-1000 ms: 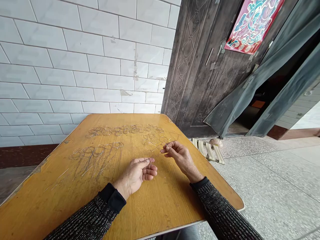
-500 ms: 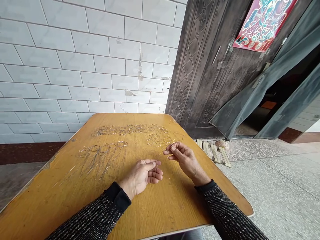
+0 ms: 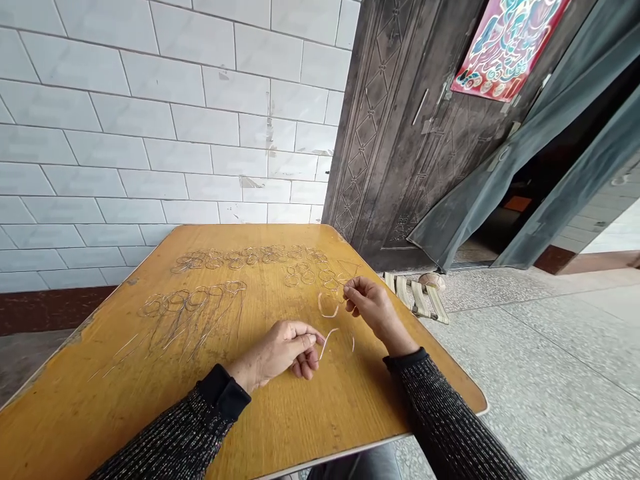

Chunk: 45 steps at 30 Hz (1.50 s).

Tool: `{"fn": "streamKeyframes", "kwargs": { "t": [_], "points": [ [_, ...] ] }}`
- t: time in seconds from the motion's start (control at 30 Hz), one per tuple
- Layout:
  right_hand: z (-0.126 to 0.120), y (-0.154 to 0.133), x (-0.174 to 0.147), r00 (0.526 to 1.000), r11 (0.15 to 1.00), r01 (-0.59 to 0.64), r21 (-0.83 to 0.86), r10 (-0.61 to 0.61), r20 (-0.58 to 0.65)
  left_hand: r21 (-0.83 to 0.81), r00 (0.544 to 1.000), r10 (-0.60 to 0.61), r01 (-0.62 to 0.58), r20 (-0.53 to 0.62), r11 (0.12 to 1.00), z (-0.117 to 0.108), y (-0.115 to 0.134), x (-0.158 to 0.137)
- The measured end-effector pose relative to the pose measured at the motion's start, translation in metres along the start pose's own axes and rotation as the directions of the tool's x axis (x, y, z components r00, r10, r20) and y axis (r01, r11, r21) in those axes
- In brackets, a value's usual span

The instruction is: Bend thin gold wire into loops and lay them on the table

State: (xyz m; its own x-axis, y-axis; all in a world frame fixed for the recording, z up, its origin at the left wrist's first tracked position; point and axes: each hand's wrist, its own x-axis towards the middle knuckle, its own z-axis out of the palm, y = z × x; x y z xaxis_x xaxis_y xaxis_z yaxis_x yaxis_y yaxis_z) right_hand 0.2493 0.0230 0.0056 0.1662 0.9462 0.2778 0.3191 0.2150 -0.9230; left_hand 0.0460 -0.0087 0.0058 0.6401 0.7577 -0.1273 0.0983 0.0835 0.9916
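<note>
A thin, shiny bent wire (image 3: 329, 316) shows as curved pieces between my two hands. My left hand (image 3: 285, 352) pinches the lower part of it between thumb and index finger, with the other fingers curled. At the upper right, my right hand (image 3: 373, 308) has its thumb and fingertips pressed together on the wire's far side. Parts of the wire blur into the table, so its full shape is hard to follow. Just beyond my right hand lie a few looped wires (image 3: 300, 275).
The yellow wooden table (image 3: 300, 427) carries a row of wire loops (image 3: 250, 257) at the back and long-tailed looped wires (image 3: 195, 300) on the left. Behind stand a white tiled wall (image 3: 150, 113) and a dark door (image 3: 385, 133). A strapped stool (image 3: 417, 297) is right of the table.
My hands have drawn a little farther apart, the right one rising slightly. More of the bent wire now shows between them. The whole view has shifted slightly.
</note>
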Motion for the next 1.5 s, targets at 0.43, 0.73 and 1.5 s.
{"fn": "streamKeyframes", "kwargs": {
  "t": [0.43, 0.73, 1.5],
  "points": [
    [-0.028, 0.006, -0.001, 0.999, 0.662, 0.027, -0.749, 0.012, 0.047, 0.109, 0.902, 0.188, -0.157, -0.389, 0.982, -0.014, 0.001, 0.007],
    [0.034, -0.041, 0.007, 0.927, 0.988, 0.144, -0.051, -0.117, 0.357, 0.104, 0.836, 0.211, -0.184, -0.507, 0.977, -0.02, 0.003, 0.006],
    [0.053, -0.021, -0.006, 0.967, 0.981, 0.121, 0.149, -0.151, 0.205, -0.307, 0.943, 0.06, -0.166, -0.328, 0.937, -0.021, -0.005, 0.007]
  ]
}}
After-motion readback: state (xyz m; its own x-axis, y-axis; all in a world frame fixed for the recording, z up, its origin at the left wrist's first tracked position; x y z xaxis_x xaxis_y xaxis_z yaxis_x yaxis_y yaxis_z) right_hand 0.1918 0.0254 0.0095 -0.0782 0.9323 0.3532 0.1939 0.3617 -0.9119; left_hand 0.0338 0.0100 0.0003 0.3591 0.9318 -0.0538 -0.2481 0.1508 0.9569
